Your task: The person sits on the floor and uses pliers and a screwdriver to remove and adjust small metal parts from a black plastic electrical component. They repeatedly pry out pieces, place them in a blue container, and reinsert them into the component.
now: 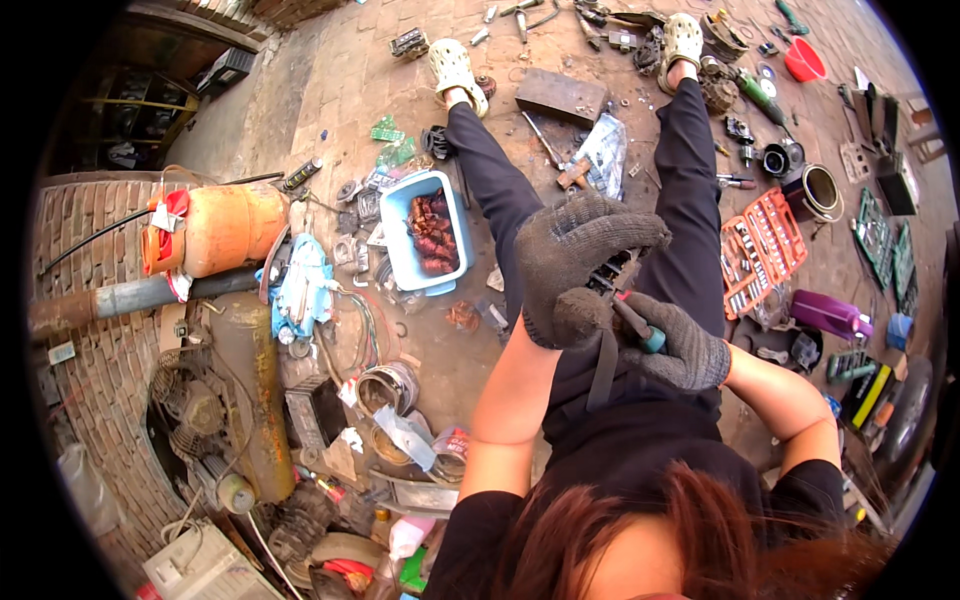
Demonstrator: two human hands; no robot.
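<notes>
I sit on a paved floor with my legs stretched out in dark trousers. Both hands wear grey knit gloves. My left hand point(575, 260) is closed over a small dark metal part point(612, 278) held above my lap; most of the part is hidden by the glove. My right hand point(680, 345) grips a screwdriver with a teal and red handle point(640, 328), its tip pointing up into the part under my left hand. The two hands touch each other.
A blue tub point(425, 235) with rusty reddish parts stands left of my left leg. An orange socket set case point(762, 248) lies to my right. An orange gas cylinder point(225, 228), a compressor, cans, cables and several loose tools are scattered around. A red bowl point(804, 60) sits far right.
</notes>
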